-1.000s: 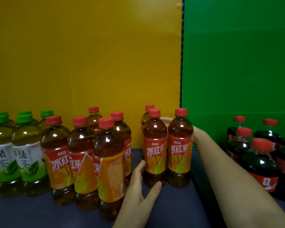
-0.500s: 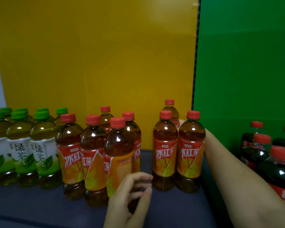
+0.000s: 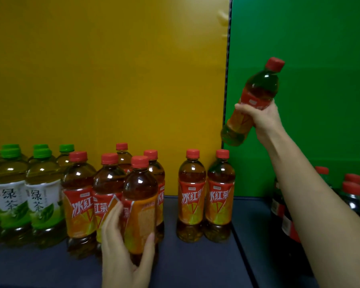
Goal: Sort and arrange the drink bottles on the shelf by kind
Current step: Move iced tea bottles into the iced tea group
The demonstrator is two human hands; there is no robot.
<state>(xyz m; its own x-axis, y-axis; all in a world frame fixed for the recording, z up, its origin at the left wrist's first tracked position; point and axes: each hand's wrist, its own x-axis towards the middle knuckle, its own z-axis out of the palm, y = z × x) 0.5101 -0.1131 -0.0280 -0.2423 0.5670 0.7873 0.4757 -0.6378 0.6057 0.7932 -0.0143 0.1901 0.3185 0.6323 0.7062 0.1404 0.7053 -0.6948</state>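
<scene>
- Up in front of the green panel (image 3: pixel 310 100), the right hand (image 3: pixel 262 119) is holding a raised iced tea bottle (image 3: pixel 256 94) at a tilt, cap leaning right, fingers and thumb wrapping its label. Half a second ago this arm was reaching behind the standing pair, where a third red cap was showing; that cap is now gone from there.
- Down at the front, the left hand (image 3: pixel 125 252) is now gripping the front iced tea bottle (image 3: pixel 140 204) low on its label, thumb on the left side and fingers curling round the right. Earlier its fingers were curling just short of that bottle.
- The pair of iced tea bottles (image 3: pixel 191 196) is standing upright, just beside each other, before the right end of the yellow panel (image 3: pixel 112 80) and apart from the iced tea cluster (image 3: pixel 79 204).
- Green tea bottles (image 3: pixel 43 196) are crowding the far left, right against that cluster.
- Dark soda bottles (image 3: pixel 351 194) are sitting on the right, partly hidden behind the right forearm.
- The front bottle is covering much of the labels behind it.
- All bottles are showing clear plastic, rounded shoulders, screw caps and glossy wrap labels, and the tea is glowing amber.
- The shelf (image 3: pixel 195 262) is lying flat, dark blue and matt.
</scene>
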